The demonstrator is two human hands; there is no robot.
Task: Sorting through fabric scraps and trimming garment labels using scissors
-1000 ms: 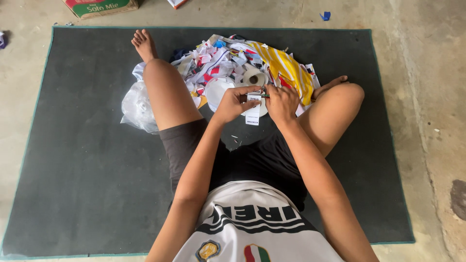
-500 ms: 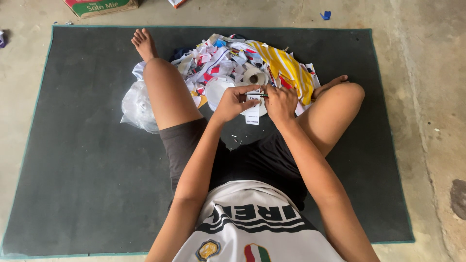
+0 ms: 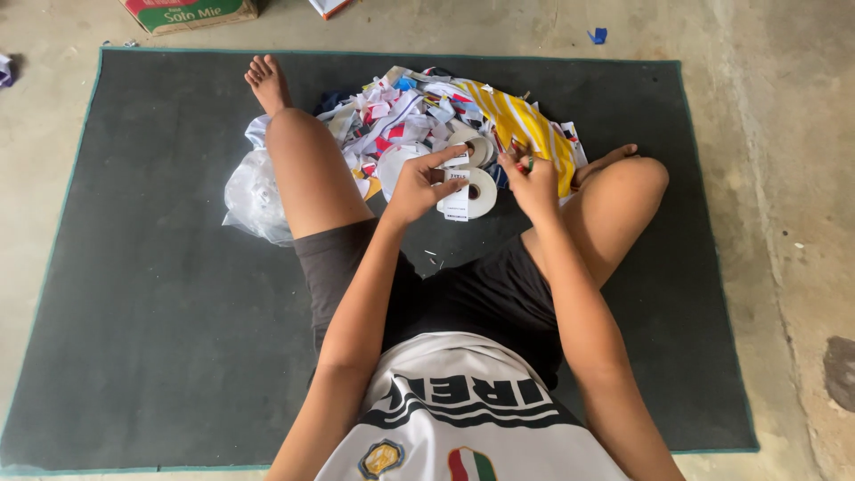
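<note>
White is the small paper label strip that the person pinches in the left hand, with thumb and fingers closed on its upper end, so that the strip hangs down in front of the lap, just before a white roll of tape lying on the mat. The right hand is a little apart from the left one, and its fingers are curled together around something small with red and green on it (it is too small for me to tell what it is). Beside the first roll there is another white roll, and a third, flatter white roll lies partly behind the left hand. Behind these rolls is a heap of paper and cloth scraps in white, red and blue, and on its right side lies a yellow cloth with white stripes. The person sits on a dark grey mat with one leg stretched forward and the other bent to the side. A crumpled clear plastic bag lies against the stretched leg. The mat lies on a concrete floor, and at the far edge stands a cardboard box in red and green.
</note>
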